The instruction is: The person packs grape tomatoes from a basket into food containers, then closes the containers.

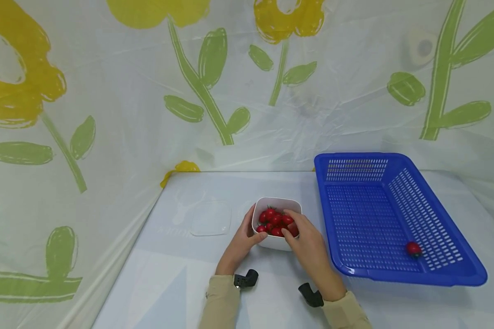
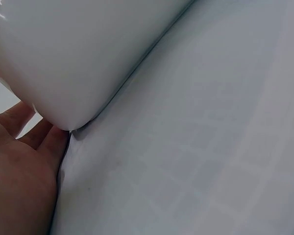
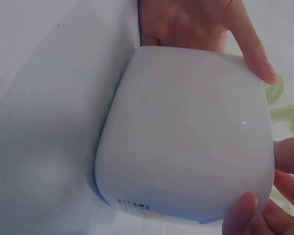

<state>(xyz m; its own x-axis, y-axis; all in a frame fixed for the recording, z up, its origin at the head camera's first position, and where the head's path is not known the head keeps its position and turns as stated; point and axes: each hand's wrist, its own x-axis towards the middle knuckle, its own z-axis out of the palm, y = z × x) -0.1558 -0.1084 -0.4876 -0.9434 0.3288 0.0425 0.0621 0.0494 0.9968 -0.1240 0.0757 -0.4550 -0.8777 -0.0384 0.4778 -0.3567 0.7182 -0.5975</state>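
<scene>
A white, square-rimmed container (image 1: 273, 242) stands on the table, holding several red cherry tomatoes (image 1: 270, 213). My left hand (image 1: 239, 242) holds its left side, the thumb over the near rim and the other fingers along the outer wall. At the right, my right hand (image 1: 311, 246) reaches over the rim, index finger and thumb spread around tomatoes in the near right corner. Whether it pinches one is hidden by the hand and wall. The right wrist view shows the container's white side (image 3: 186, 127), with my right thumb (image 3: 241, 213) at its corner.
A large blue plastic basket (image 1: 325, 201) with slotted walls stands to the right, one loose cherry tomato (image 1: 413, 249) inside it. Left of the container lies a clear square lid (image 1: 211, 218). A flower-printed curtain (image 1: 140, 114) borders the table behind and at the left.
</scene>
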